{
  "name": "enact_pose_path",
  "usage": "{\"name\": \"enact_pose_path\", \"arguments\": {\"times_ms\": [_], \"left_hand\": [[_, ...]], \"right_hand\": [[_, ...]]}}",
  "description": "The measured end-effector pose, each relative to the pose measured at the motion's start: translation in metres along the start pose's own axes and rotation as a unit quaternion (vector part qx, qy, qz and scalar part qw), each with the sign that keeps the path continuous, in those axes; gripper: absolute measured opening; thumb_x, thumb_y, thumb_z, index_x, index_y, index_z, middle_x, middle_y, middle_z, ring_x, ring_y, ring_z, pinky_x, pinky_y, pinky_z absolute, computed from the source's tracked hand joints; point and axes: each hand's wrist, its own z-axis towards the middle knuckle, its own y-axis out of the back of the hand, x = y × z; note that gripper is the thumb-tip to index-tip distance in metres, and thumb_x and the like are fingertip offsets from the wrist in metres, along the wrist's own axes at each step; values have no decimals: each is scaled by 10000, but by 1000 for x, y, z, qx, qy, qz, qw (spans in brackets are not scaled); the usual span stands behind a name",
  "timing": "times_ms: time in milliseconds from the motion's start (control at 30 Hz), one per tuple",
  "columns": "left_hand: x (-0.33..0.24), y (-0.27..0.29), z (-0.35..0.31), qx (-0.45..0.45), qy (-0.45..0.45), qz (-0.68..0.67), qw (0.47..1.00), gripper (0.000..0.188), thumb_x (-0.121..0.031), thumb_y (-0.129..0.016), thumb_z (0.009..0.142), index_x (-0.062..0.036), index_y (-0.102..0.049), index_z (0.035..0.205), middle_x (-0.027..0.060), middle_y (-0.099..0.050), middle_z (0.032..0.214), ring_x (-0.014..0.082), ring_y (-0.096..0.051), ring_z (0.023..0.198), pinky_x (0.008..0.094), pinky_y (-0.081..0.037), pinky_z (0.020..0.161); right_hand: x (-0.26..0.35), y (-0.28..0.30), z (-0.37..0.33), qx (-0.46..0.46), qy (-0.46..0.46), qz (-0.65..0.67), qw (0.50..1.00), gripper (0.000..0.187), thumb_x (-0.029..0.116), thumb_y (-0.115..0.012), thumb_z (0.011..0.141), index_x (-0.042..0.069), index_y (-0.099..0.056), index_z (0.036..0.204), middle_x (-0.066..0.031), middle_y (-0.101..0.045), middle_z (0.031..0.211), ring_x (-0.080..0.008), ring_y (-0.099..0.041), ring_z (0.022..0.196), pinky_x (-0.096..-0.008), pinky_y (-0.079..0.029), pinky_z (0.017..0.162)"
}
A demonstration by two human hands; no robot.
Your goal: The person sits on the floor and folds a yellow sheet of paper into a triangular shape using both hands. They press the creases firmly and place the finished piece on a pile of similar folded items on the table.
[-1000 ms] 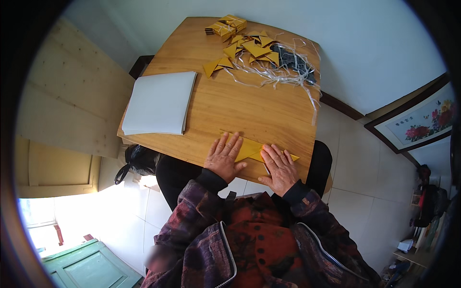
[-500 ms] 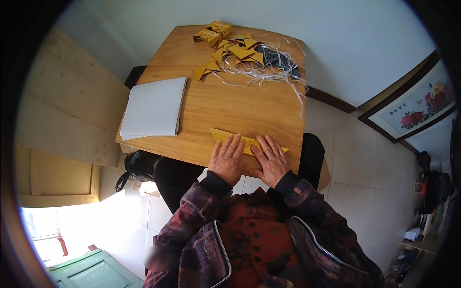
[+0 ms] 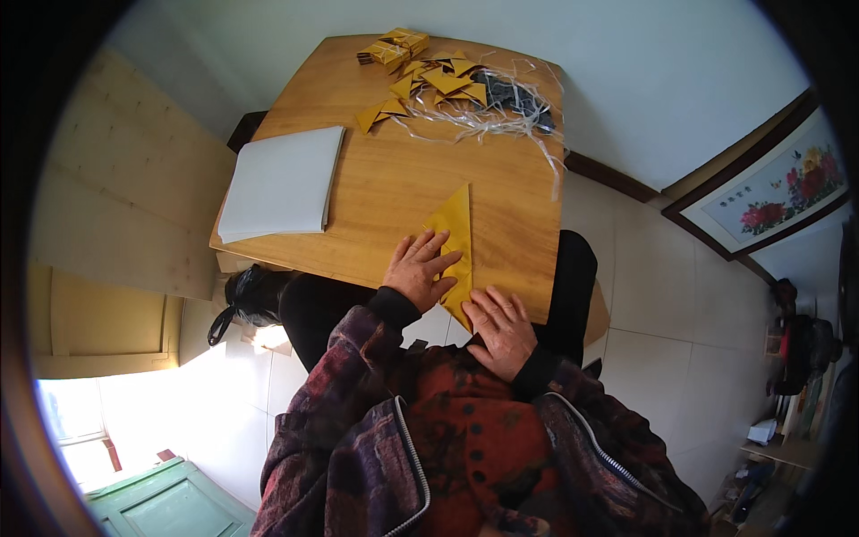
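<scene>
A yellow paper folded into a long triangle lies at the near edge of the wooden table, its tip pointing away from me and its near corner hanging over the edge. My left hand presses flat on the paper's left side, fingers spread. My right hand rests flat at the table's edge, touching the paper's near corner.
A stack of white sheets lies on the table's left side. Several folded yellow triangles and a small yellow stack sit at the far end beside a tangle of pale strings over something dark.
The yellow paper has turned from lying crosswise along the table edge to pointing away from me. My right hand has slid back toward my body, and the camera view shifted.
</scene>
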Motion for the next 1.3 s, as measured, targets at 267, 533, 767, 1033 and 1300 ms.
{"name": "enact_pose_path", "arguments": {"times_ms": [267, 533, 767, 1033, 1300], "left_hand": [[12, 8, 2, 30, -33, -4, 999, 479, -258, -689, 821, -226, -613, 1294, 73, -451, 1477, 309, -391, 1371, 492, -301, 1112], [13, 12, 2, 62, -20, -9, 998, 502, -266, -700, 806, -241, -607, 1299, 53, -432, 1493, 277, -363, 1391, 483, -287, 1117], [9, 10, 3, 48, -11, -12, 999, 516, -266, -705, 802, -246, -600, 1307, 53, -429, 1496, 277, -359, 1393, 481, -277, 1120], [11, 12, 4, 49, -22, -9, 999, 507, -266, -698, 814, -248, -598, 1311, 49, -431, 1493, 279, -359, 1389, 489, -281, 1114], [-3, 12, 4, 65, 5, -4, 998, 498, -285, -678, 833, -252, -584, 1321, 42, -410, 1503, 284, -352, 1388, 527, -232, 1133]], "right_hand": [[-22, -17, 18, -54, 46, -44, 996, 510, 148, -684, 818, 145, -561, 1313, 0, -460, 1450, -283, -344, 1403, -543, -302, 1111], [-27, -14, 21, -88, 68, -45, 993, 365, 131, -655, 841, 157, -643, 1205, 39, -556, 1353, -256, -390, 1378, -513, -327, 1105], [-26, -9, 25, -39, 74, 9, 996, 463, 132, -661, 823, 162, -601, 1281, 10, -489, 1429, -260, -343, 1411, -519, -305, 1122], [-27, -15, 29, -34, 83, -60, 994, 481, 89, -591, 828, 180, -601, 1301, 16, -492, 1440, -262, -346, 1413, -507, -260, 1149], [-36, 4, 36, -46, 44, 33, 997, 282, 159, -612, 862, 158, -694, 1132, 38, -649, 1248, -252, -423, 1354, -483, -296, 1121]]}}
